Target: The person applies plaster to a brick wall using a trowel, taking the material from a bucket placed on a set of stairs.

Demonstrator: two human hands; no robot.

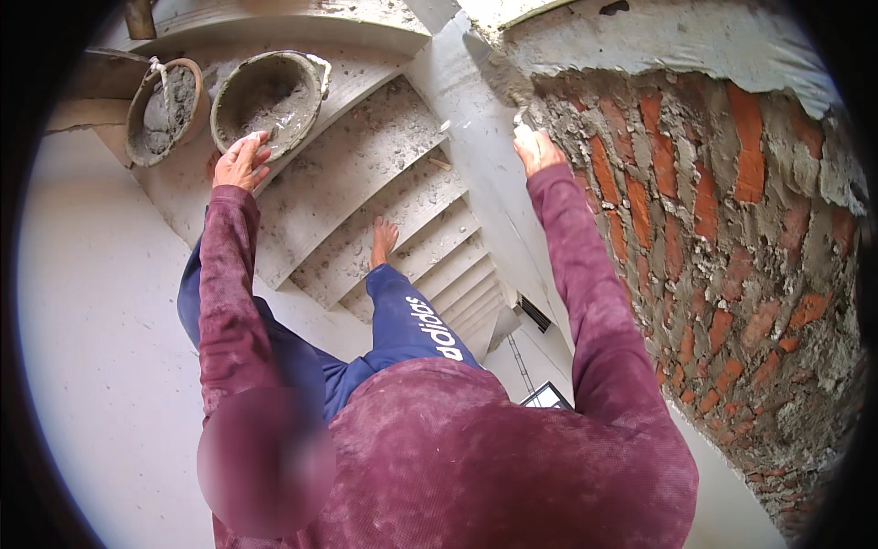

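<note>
My left hand (242,160) is in front of the near rim of a round mortar bucket (309,105) with wet grey mix in it; its fingers are loosely curled and apart, holding nothing I can see. A second bucket (144,146) of grey mortar, with a rope on it, stands to the left. My right hand (536,149) is closed on a trowel (519,117), held at the edge of exposed brickwork (705,197) smeared with rough mortar. The trowel's blade is hard to make out against the grey.
Curved steps (380,137) strewn with debris descend through the middle, with my bare foot (382,238) on one. A smooth pale band (457,91) runs between steps and brickwork. A white wall (91,302) lies left. Rough plaster (640,37) edges the bricks above.
</note>
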